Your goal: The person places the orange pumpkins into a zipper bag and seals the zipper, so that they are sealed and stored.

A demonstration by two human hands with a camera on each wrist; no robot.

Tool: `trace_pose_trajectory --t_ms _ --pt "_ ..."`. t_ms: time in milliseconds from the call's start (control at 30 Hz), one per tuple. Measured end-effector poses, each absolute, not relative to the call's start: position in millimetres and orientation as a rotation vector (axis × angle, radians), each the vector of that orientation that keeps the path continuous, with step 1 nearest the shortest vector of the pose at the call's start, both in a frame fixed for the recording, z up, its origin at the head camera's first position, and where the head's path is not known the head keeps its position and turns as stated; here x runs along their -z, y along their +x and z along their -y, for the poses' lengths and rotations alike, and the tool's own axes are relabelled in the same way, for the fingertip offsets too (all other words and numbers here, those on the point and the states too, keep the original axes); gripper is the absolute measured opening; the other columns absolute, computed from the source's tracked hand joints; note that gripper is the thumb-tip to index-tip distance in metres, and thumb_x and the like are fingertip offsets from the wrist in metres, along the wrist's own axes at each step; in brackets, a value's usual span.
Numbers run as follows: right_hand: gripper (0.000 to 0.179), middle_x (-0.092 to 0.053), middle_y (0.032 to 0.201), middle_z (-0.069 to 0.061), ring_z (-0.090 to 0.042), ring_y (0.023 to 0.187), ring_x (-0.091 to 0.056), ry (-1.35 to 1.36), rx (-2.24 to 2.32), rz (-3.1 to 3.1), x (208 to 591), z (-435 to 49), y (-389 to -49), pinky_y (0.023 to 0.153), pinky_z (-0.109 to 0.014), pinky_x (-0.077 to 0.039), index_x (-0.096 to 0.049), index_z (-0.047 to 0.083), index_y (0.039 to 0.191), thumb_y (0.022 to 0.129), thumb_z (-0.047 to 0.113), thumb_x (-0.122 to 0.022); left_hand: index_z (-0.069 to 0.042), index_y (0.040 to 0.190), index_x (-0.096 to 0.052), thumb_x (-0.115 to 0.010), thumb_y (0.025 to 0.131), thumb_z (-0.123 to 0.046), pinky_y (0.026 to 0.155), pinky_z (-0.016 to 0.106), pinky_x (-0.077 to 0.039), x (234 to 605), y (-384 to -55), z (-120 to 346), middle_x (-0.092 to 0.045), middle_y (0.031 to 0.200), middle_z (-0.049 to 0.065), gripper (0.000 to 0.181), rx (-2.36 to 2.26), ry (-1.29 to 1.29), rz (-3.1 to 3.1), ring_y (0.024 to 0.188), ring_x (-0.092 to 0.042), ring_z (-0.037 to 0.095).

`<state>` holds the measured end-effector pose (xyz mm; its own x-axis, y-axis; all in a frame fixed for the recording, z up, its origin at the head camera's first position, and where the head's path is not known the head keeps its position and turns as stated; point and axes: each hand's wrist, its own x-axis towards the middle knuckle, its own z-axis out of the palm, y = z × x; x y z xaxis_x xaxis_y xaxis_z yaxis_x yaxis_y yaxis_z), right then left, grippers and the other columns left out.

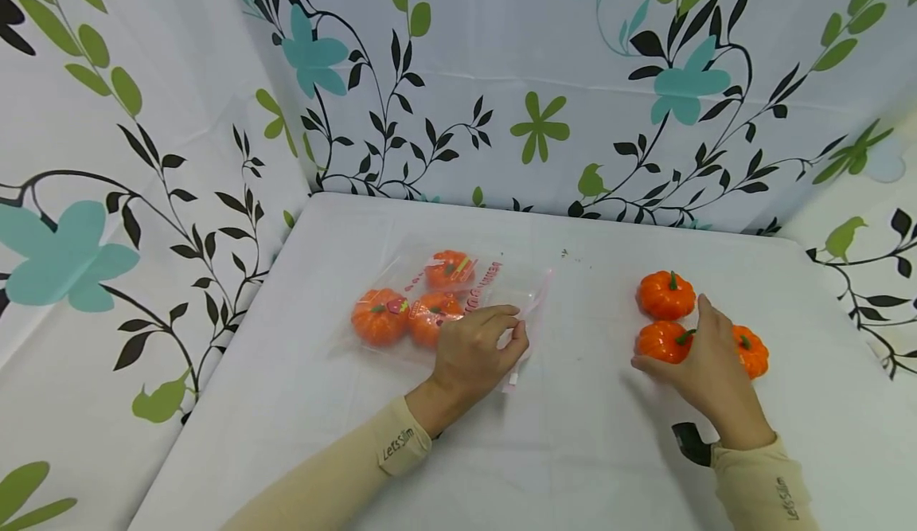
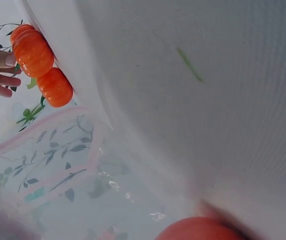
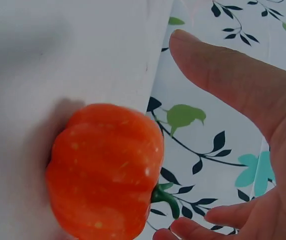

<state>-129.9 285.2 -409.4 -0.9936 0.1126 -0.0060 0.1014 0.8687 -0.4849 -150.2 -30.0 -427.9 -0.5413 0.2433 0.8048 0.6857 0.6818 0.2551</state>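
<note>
A clear plastic zip bag (image 1: 526, 288) with red print lies on the table, three small orange toy pumpkins (image 1: 380, 318) inside it. At its pink-edged opening my left hand (image 1: 473, 356) pinches the upper layer between thumb and fingers. Over to the right, three more orange pumpkins (image 1: 666, 295) with green stems sit close together. My right hand (image 1: 705, 368) hovers over them, thumb and fingers spread around the near-left pumpkin (image 3: 105, 172). In the right wrist view a gap shows between thumb and pumpkin. The left wrist view shows the bag's pink edge (image 2: 95, 145).
A white cloth covers the table (image 1: 573, 451). Its back edge meets a hanging curtain (image 1: 458, 77) printed with leaves, birds and flowers, which also runs along the left and right sides. Small dark specks (image 1: 564, 253) lie behind the bag.
</note>
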Motion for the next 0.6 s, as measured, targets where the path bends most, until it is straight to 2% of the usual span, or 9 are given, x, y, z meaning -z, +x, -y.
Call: trace_pose_trajectory --t_ms 100,267,433,600 --pt "0.131 -0.022 0.148 -0.044 -0.06 0.131 -0.027 -0.205 -0.769 3.021 410.8 -290.5 -125.5 0.096 -0.078 -0.032 -0.005 -0.013 0.155 0.076 0.058 -0.082 -0.007 0.08 -0.078 -0.078 0.078 -0.01 0.059 0.024 -0.058 428.0 -150.2 29.9 -0.077 0.091 0.003 0.004 0.726 -0.715 2.111 0.075 -0.074 0.014" --pt "0.126 -0.036 0.134 -0.041 -0.055 0.12 -0.035 -0.236 -0.726 3.041 415.6 -296.1 -120.0 0.094 -0.074 -0.039 -0.016 -0.019 0.15 0.077 0.061 -0.079 -0.007 0.081 -0.078 -0.076 0.081 -0.012 0.062 0.023 -0.058 427.2 -149.2 29.9 -0.077 0.091 0.003 0.006 0.721 -0.715 2.128 0.077 -0.075 0.014" --pt "0.129 -0.034 0.136 -0.042 -0.057 0.122 -0.034 -0.292 -0.717 3.099 421.1 -301.1 -119.4 0.095 -0.075 -0.038 -0.018 -0.02 0.149 0.074 0.065 -0.08 -0.007 0.081 -0.078 -0.074 0.083 -0.013 0.063 0.024 -0.058 426.5 -147.7 29.9 -0.077 0.092 0.003 0.007 0.721 -0.713 2.143 0.078 -0.075 0.014" --pt "0.132 -0.029 0.142 -0.045 -0.06 0.126 -0.031 -0.308 -0.739 3.146 425.2 -303.0 -119.0 0.097 -0.076 -0.034 -0.015 -0.019 0.15 0.074 0.068 -0.078 -0.007 0.08 -0.077 -0.076 0.081 -0.012 0.063 0.023 -0.058 426.5 -146.7 29.7 -0.077 0.092 0.003 0.005 0.718 -0.708 2.138 0.077 -0.075 0.013"
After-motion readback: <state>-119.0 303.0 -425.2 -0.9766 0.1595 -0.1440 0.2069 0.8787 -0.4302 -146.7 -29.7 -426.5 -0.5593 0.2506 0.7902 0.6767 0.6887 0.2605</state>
